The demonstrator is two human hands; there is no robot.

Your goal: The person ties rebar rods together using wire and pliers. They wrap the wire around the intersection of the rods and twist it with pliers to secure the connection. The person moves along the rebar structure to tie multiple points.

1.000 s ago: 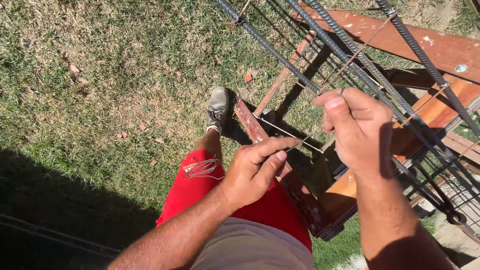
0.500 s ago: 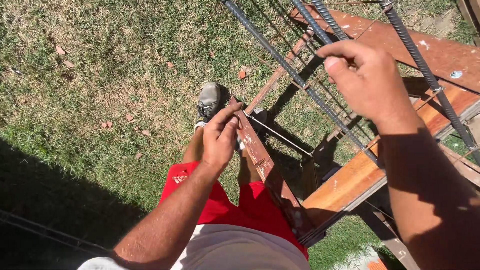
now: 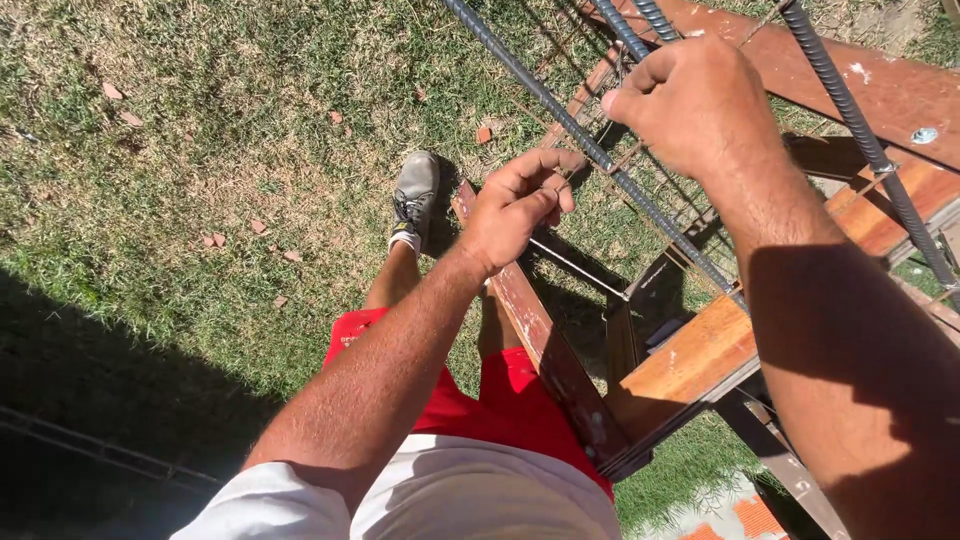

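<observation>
Moved: left hand (image 3: pixel 515 205) risen off the rusty brown steel beam (image 3: pixel 545 345) — now curled just under the dark ribbed steel rebar (image 3: pixel 590 150).
Right hand (image 3: pixel 690 100): fisted above that bar; what it pinches — cannot tell.
Rebar: slants between both hands.
Below: grey sneaker (image 3: pixel 415 190), grass.

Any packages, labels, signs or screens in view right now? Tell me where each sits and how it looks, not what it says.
No packages, signs or screens in view.
Small white printed mark: on the hem of the red shorts, left thigh; too small to make out.
</observation>
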